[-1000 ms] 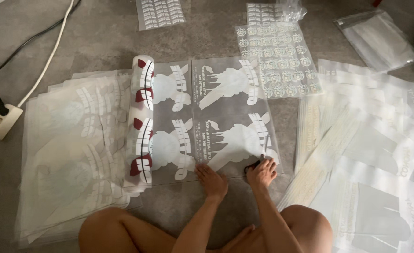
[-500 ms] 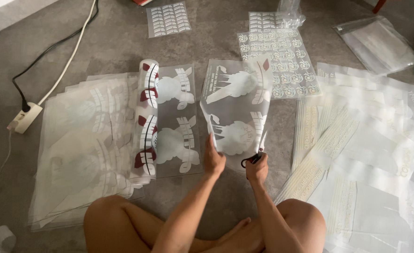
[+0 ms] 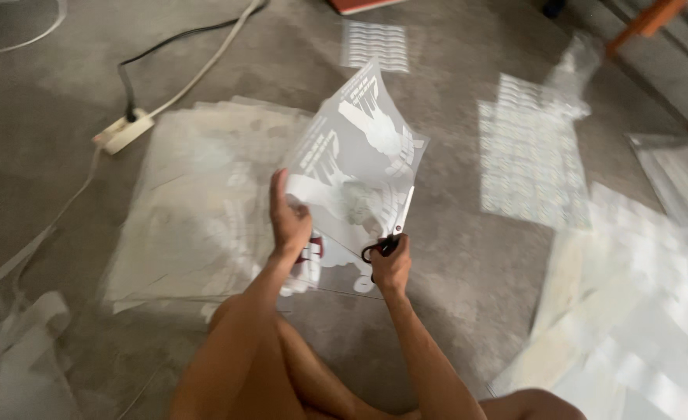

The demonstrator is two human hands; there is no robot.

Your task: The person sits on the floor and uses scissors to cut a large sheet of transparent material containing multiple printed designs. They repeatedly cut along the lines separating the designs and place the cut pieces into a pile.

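**Printed sheet held up between both hands, scissors at its right edge**

The left hand (image 3: 289, 222) pinches the lower left edge of a thin printed plastic sheet (image 3: 359, 148), its grip closed on the film with the thumb on the near face. The sheet is lifted clear of the floor (image 3: 453, 311) and tilts away from the person, its long axis running from the hands up and slightly right to a raised far corner. The right hand (image 3: 392, 266) sits just beside and right of the left, closed through the black handles of a pair of scissors (image 3: 390, 232). The pale blades point up and away, lying along the sheet's lower right part; whether they have the film between them cannot be told. Both hands are about equally near the sheet's lower edge.

The film is glossy and limp, translucent, with white figure prints and a touch of red low down. Beneath it lies a stack of similar sheets (image 3: 196, 225). More pale sheets (image 3: 639, 311) spread to the right. A white power strip (image 3: 126, 132) with cables lies left on the dull grey floor.
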